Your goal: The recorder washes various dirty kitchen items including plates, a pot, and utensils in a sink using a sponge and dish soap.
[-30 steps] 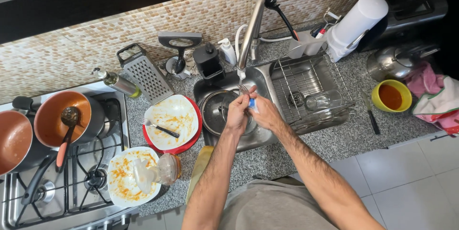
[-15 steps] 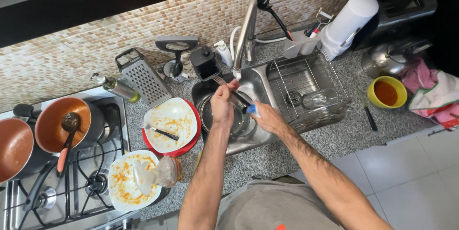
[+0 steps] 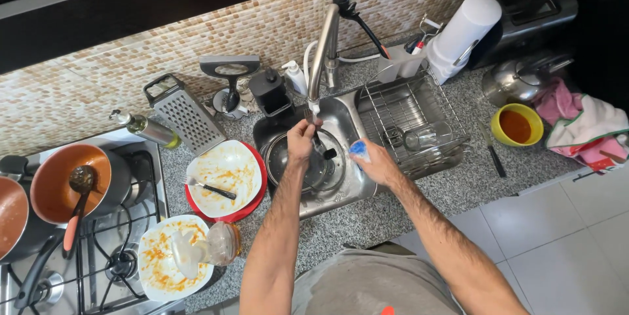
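**Fork under the tap, sponge in the other hand**

L hand [image 3: 303,141] is closed round a fork [image 3: 313,125], held upright w/ tines up just below the faucet [image 3: 324,46] spout, over the sink [image 3: 341,187]. Below it, in the basin, sits a steel pot [image 3: 288,161]. R hand [image 3: 375,164] is curled shut on a blue sponge [image 3: 358,150], just beside the fork hand, at the sink's right rim; only the sponge's top shows.

Right of the sink: wire dish rack [image 3: 409,109] w/ a clear glass [image 3: 426,137] lying in it. Behind the rack, a utensil holder [image 3: 400,63] w/ a black pasta spoon [image 3: 357,17] sticking out, and a white jug-like appliance [image 3: 464,33]. Further right on the table [image 3: 367,223]: steel kettle [image 3: 517,79], yellow bowl [image 3: 517,125] w/ orange residue, pink-and-white cloths [image 3: 580,122].

Left of the sink: dirty white plate [image 3: 226,171] on a red one, w/ a black-handled utensil across it; box grater [image 3: 187,115] and an oil bottle [image 3: 147,128] behind. A second smeared plate [image 3: 167,259] near the front edge, w/ a glass jar [image 3: 223,243] touching it. On the stove [image 3: 98,269]: orange-lined pan [image 3: 62,181] holding a spoon.
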